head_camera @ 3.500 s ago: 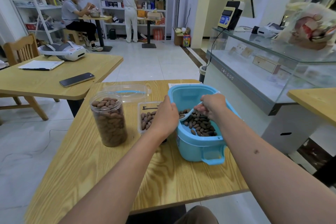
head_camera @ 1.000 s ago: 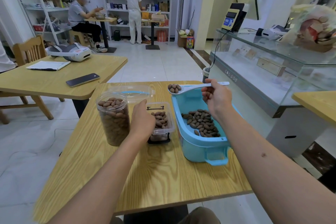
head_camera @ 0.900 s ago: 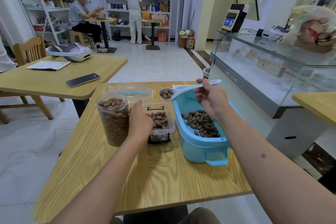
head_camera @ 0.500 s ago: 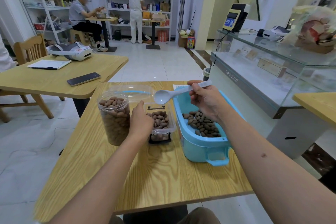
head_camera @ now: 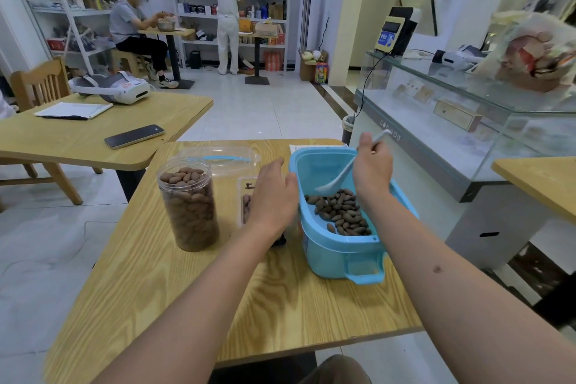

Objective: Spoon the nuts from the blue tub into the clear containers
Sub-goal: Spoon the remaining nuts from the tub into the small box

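Right hand gripping white spoon

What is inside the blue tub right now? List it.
The blue tub holds brown nuts heaped at its near end, with the white spoon dipping in, held by the right hand. Nuts beneath the top layer are covered.

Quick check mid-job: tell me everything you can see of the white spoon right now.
The white spoon looks like glossy plastic, with a long slim handle and a rounded bowl. The right hand grips the handle near its upper end, whose tip sticks out above the fingers. It slants down to the left into the blue tub, bowl just above or at the top of the nuts. Whether it touches them, or holds any, cannot be told.
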